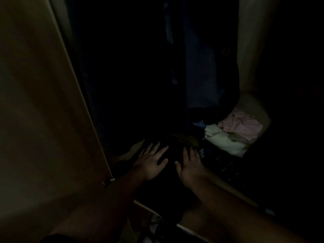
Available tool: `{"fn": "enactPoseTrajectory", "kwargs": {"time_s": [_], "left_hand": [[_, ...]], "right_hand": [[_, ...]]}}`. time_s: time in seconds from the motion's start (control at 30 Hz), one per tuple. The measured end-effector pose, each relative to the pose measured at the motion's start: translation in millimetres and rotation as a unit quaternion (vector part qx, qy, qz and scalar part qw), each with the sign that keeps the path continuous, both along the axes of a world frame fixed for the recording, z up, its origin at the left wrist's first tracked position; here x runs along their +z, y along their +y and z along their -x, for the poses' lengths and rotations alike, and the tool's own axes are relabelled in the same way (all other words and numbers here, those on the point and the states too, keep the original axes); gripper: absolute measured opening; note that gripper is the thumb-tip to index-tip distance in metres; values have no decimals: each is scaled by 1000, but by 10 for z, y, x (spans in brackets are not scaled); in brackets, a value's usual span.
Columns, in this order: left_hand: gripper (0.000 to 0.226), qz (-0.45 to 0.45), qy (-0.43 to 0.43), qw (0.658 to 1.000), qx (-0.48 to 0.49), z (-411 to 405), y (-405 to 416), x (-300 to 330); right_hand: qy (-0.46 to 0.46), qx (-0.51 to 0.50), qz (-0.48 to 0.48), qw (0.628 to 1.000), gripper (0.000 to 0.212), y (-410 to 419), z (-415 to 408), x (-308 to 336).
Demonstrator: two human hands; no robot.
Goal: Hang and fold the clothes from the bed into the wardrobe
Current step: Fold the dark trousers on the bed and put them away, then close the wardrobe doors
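Note:
The view is very dim, inside a wardrobe. A dark folded garment (171,174) lies on the wardrobe floor shelf. My left hand (151,162) lies flat on its left part with fingers spread and straight. My right hand (190,165) lies flat on its right part, fingers straight too. Neither hand grips the cloth. Above hang dark and blue clothes (198,71), barely visible.
The open wooden wardrobe door (43,102) fills the left side. A pile of pink and white clothes (233,134) lies at the right on the shelf. The shelf's wooden front edge (189,227) runs below my arms. A pale hanging garment (252,41) is at the upper right.

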State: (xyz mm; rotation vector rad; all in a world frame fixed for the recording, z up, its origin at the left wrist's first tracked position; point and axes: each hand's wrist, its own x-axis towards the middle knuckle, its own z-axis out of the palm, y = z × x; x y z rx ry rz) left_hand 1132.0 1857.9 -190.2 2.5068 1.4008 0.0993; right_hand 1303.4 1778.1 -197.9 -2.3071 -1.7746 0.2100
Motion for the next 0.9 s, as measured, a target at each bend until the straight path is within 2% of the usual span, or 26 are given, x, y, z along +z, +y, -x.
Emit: {"fn": "enactPoseTrajectory", "kwargs": {"time_s": [0.13,0.23,0.33,0.43,0.6,0.67,0.8,0.9], "left_hand": [[61,21,24,999,-8,-40,19,94],[63,14,57,998,-21,-40,-32,181],[64,-23,73,997,-29,-30,-119,280],[60,-69,44,995,-52,-24,-332,350],[57,-87,-61,988,-115,-32,-955,416],[59,-98,-65,982,-145,-49,-1274,403],[68,-95,-64,979,-168,-82,-1993,353],[75,-85,-59,978,-183,-69,-2629,277]], "right_hand": [[42,-8,29,999,73,19,-73,-11],[52,1,18,998,72,-37,-93,60],[72,12,-47,996,67,-162,-63,227],[95,11,-126,987,62,-443,2,358],[133,-14,-187,973,63,-1181,137,412],[144,-27,-193,970,63,-1543,183,404],[118,-64,-183,974,73,-2351,229,360],[94,-107,-182,973,73,-3068,253,299]]}}
